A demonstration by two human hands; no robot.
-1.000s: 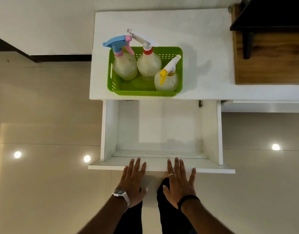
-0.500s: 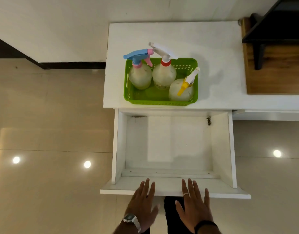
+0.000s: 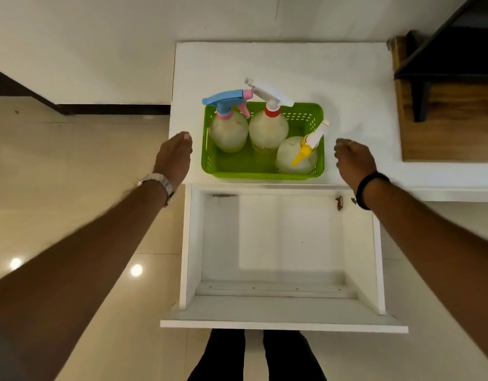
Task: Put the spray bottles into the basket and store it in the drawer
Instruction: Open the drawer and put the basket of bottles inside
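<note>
A: Moved off the drawer (image 3: 281, 309) front since a second ago; left hand (image 3: 173, 158) now at nine o'clock of the basket (image 3: 260, 170), right hand (image 3: 353, 160) at three, neither touching.

B: Fingers?

A: Loosely curled, holding nothing. Probably about to lift.

B: Spray bottles (image 3: 267, 130)?

A: All three upright inside, on the white desk (image 3: 292, 64). Drawer at six o'clock, pulled open.

B: Textures?

A: Perforated green plastic, rectangular; rounded translucent bottles; smooth matte panels.
</note>
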